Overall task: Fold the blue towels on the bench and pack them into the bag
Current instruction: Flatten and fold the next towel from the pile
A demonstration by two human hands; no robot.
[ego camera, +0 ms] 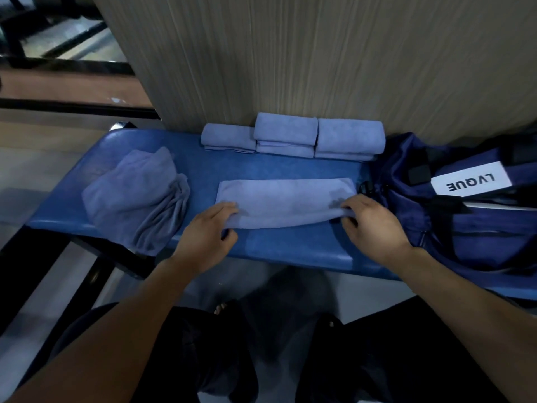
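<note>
Folding step: left hand (207, 228) and right hand (370, 221) pinch the near edge of the flat, pale blue terry towel (286, 199) mid-bench, which likely next needs folding toward the far edge.

Both bare forearms are extended forward from the lower corners of the view, converging slightly. The left hand (207, 231) is held palm down, with fingers curled over and thumb tucked beneath a cloth edge, which is pinched. The right hand (370, 221) is likewise held palm down, its fingers bent and closed on the same edge. The wrists are kept low and nearly level.
</note>
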